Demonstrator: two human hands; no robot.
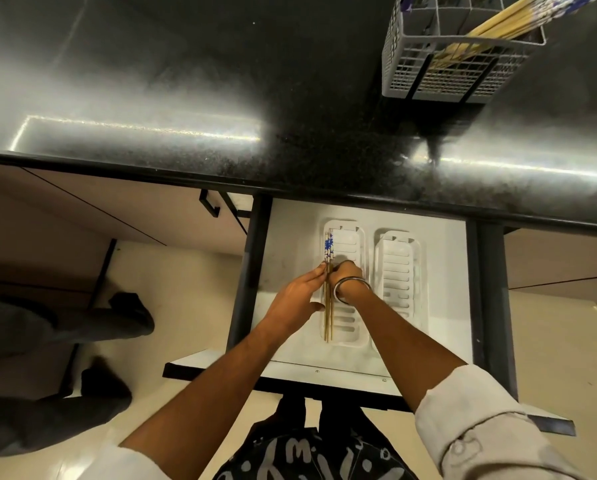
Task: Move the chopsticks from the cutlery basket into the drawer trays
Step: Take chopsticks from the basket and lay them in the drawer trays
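A pair of wooden chopsticks (328, 320) with blue-and-white patterned tops lies along the left edge of the left white tray (354, 237) inside the open drawer (286, 237). My left hand (297, 299) touches them from the left, fingers extended. My right hand (347, 271), with a metal bangle on the wrist, is curled over them from the right. The right white tray (399, 271) holds nothing. The grey cutlery basket (439, 71) stands on the black counter at the upper right with several more chopsticks (497, 22) leaning in it.
The black counter (186, 98) overhangs the back of the drawer. A black cabinet handle (208, 202) is to the drawer's left. Another person's legs and dark shoes (117, 327) are on the floor at the left.
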